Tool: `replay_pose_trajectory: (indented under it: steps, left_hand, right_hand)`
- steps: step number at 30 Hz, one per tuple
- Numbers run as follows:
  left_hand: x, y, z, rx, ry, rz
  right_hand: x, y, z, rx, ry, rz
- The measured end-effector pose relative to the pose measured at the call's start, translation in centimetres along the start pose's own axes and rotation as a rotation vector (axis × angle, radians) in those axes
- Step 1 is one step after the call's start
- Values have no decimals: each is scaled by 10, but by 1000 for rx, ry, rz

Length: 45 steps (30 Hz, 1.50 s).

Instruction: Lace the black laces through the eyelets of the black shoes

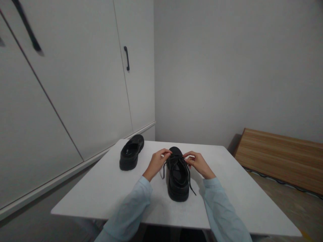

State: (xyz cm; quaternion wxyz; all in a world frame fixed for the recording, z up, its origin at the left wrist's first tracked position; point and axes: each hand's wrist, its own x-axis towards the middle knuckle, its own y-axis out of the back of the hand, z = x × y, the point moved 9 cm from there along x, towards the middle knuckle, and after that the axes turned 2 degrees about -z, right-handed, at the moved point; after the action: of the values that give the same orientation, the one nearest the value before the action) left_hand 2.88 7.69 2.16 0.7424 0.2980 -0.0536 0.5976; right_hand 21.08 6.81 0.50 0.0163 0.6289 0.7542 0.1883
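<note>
A black lace-up shoe stands on the white table in front of me, its heel toward me and its toe pointing away. At the left of its lacing, my left hand has thumb and fingertips pinched on the shoelace. My right hand pinches the lace from the right side, with its fingers bent. One loose end of the black shoelace hangs down the shoe's right side, and another hangs at the left. The exact grip at the fingertips is too small to make out.
A second black shoe stands on the white table at the far left. White cabinets with dark handles line the left side. A wood-grain panel leans low by the grey wall at right.
</note>
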Motion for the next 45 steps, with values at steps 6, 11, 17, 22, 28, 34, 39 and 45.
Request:
replay_pose_trajectory:
  steps: [6,11,17,22,28,34,39,45]
  left_hand:
    - [-2,-9,8,-7,-56,-86]
    - [-4,-16,7,-1,-47,-136]
    - [-3,-21,1,-53,-26,-170]
    - [-3,-22,3,-64,-50,-191]
    - [-4,-22,2,-54,-63,-183]
    - [-4,-21,7,-33,-46,-175]
    - [-4,-22,9,-39,-23,-178]
    - [-4,-22,6,-38,-29,-181]
  right_hand:
    - [1,-2,3,-68,-2,26]
    - [3,-2,1,-126,45,49]
    - [4,-2,0,-147,96,75]
    - [5,-2,-2,-143,126,89]
    - [6,1,-4,-95,124,138]
    - [5,-2,-4,-34,135,157]
    - [6,-3,-2,-38,147,166]
    - [5,-3,-6,70,129,126]
